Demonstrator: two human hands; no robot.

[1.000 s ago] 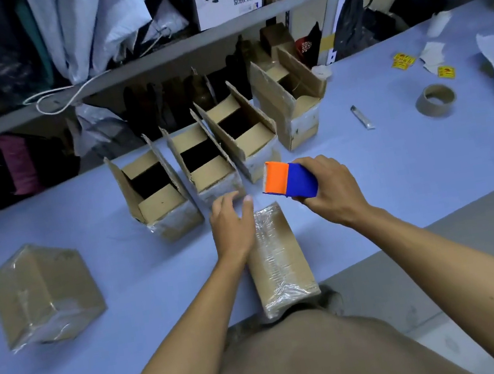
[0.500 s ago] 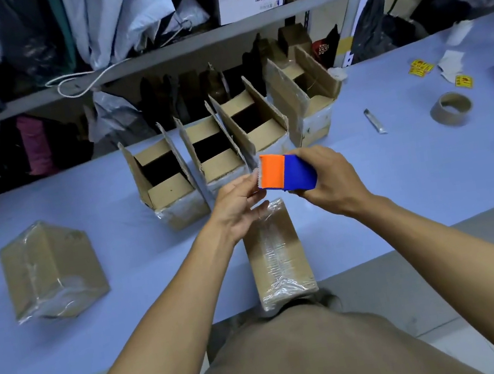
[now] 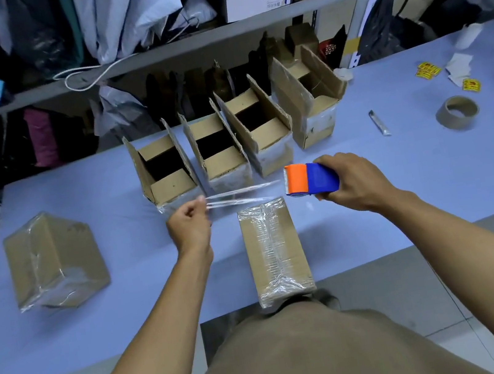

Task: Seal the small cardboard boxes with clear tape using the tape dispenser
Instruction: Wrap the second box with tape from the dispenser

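Observation:
My right hand (image 3: 353, 183) grips the orange and blue tape dispenser (image 3: 309, 179) above the far end of a closed cardboard box (image 3: 273, 249). That box lies lengthwise at the table's front edge and has clear tape along its top. My left hand (image 3: 189, 223) pinches the free end of a clear tape strip (image 3: 240, 196) stretched leftward from the dispenser, level above the table. Several open boxes (image 3: 217, 152) stand in a row behind.
A taped box (image 3: 53, 261) lies on the blue table (image 3: 128, 302) at the left. An empty tape core (image 3: 457, 113), a small metal tool (image 3: 378, 123) and yellow labels (image 3: 428, 72) lie at the right. Shelves with bags stand behind the table.
My left hand left the box, took the tape end at the dispenser and pulled it out to the left. The dispenser moved slightly right.

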